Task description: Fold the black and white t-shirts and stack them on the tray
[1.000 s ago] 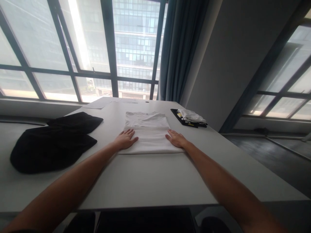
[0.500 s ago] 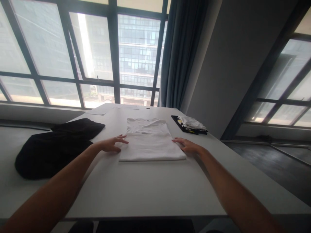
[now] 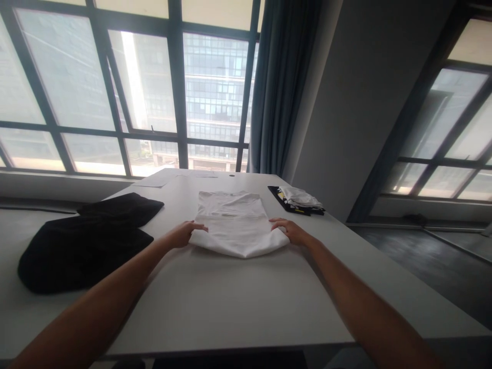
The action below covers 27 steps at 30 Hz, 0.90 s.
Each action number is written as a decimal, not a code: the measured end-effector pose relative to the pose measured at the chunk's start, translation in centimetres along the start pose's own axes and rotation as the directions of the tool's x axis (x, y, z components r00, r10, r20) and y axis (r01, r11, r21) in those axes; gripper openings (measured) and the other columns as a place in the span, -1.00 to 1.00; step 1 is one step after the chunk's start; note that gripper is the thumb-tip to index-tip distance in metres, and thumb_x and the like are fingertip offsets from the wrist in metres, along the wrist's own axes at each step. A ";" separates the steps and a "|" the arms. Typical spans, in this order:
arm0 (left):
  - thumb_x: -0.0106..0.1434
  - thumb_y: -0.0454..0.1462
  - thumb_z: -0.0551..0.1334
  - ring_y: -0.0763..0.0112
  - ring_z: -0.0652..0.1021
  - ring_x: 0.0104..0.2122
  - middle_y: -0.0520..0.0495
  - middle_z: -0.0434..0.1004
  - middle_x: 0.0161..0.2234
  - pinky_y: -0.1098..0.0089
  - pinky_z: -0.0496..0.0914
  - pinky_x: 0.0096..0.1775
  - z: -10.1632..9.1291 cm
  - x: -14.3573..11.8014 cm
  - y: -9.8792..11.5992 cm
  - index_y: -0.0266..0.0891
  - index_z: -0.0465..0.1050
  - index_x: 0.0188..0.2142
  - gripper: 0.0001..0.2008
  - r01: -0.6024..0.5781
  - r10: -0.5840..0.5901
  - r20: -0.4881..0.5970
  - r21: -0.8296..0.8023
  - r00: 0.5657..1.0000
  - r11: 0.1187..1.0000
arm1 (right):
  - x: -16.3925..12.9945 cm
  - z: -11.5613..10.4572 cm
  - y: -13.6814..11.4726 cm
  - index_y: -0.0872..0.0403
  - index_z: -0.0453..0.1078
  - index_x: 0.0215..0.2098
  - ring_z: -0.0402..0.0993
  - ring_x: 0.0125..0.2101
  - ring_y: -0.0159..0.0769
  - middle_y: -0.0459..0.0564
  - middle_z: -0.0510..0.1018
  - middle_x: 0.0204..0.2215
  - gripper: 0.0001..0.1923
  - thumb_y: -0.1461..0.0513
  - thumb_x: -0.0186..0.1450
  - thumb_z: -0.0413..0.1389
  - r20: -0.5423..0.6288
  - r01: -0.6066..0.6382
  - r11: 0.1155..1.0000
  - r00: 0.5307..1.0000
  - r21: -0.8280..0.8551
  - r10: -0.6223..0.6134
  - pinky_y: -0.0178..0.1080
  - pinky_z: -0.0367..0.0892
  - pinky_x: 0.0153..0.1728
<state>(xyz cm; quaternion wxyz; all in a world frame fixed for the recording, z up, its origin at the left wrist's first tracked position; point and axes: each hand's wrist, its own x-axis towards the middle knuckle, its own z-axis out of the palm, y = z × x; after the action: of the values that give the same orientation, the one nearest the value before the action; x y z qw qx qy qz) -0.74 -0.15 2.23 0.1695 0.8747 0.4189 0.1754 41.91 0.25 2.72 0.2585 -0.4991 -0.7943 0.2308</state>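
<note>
A folded white garment (image 3: 234, 223) lies in the middle of a white table (image 3: 230, 297). My left hand (image 3: 183, 233) grips its near left corner. My right hand (image 3: 289, 231) grips the near right corner. Both corners are raised off the table, so the near edge sags in a curve between my hands. The far half of the garment still lies flat.
A heap of black clothing (image 3: 86, 238) covers the table's left side. A small stack of folded clothes, white on black (image 3: 299, 199), sits at the far right. Sheets of paper (image 3: 154, 181) lie by the window. Blue curtain (image 3: 279, 87) hangs behind.
My hands went from pressing flat on the garment to its outer sides, then took hold of the near corners and lifted them.
</note>
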 end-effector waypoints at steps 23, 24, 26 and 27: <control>-0.08 -0.13 0.46 0.36 0.53 -0.47 -0.08 0.53 -0.36 0.38 0.45 -0.42 -1.0 0.5 0.6 -0.40 0.26 0.24 -0.09 0.456 -0.573 -0.068 -0.531 0.817 0.714 | 2.1 3.1 0.0 0.14 0.36 0.16 0.45 0.03 -0.13 0.16 0.53 0.02 -0.44 0.18 0.20 0.21 -0.204 -0.225 0.974 0.954 -0.015 0.218 -0.18 0.31 0.06; -0.05 -0.16 0.43 0.36 0.53 -0.46 -0.09 0.54 -0.33 0.40 0.44 -0.42 -1.1 0.6 1.0 -0.36 0.21 0.28 -0.09 0.423 -0.541 -0.121 -0.491 0.833 0.761 | 2.2 3.3 -0.1 0.13 0.41 0.12 0.46 0.01 -0.14 0.13 0.54 0.01 -0.48 0.21 0.19 0.20 -0.221 -0.210 0.977 0.956 -0.047 0.195 -0.18 0.31 0.06; 0.04 -0.16 0.35 0.35 0.54 -0.40 -0.12 0.55 -0.23 0.40 0.45 -0.39 -1.7 0.6 1.8 -0.28 0.25 0.27 -0.20 0.317 -0.435 -0.232 -0.412 0.870 0.854 | 2.4 3.6 -0.5 0.13 0.48 0.03 0.49 -0.04 -0.15 0.10 0.58 -0.05 -0.58 0.23 0.20 0.16 -0.272 -0.168 0.980 0.953 -0.106 0.134 -0.18 0.31 0.07; 0.08 -0.14 0.30 0.35 0.54 -0.37 -0.15 0.56 -0.18 0.39 0.45 -0.36 -2.1 0.6 2.0 -0.27 0.34 0.22 -0.30 0.255 -0.372 -0.289 -0.371 0.882 0.893 | 2.5 3.8 -0.8 0.12 0.50 0.00 0.49 -0.04 -0.16 0.09 0.59 -0.07 -0.62 0.24 0.22 0.12 -0.309 -0.133 0.983 0.947 -0.130 0.087 -0.19 0.29 0.08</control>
<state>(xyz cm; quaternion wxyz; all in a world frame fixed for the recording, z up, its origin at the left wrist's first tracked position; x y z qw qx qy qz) 0.08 -0.53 5.07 0.2589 0.7086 0.5457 0.3648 37.98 1.77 0.75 0.3256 -0.5899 -0.7313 0.1056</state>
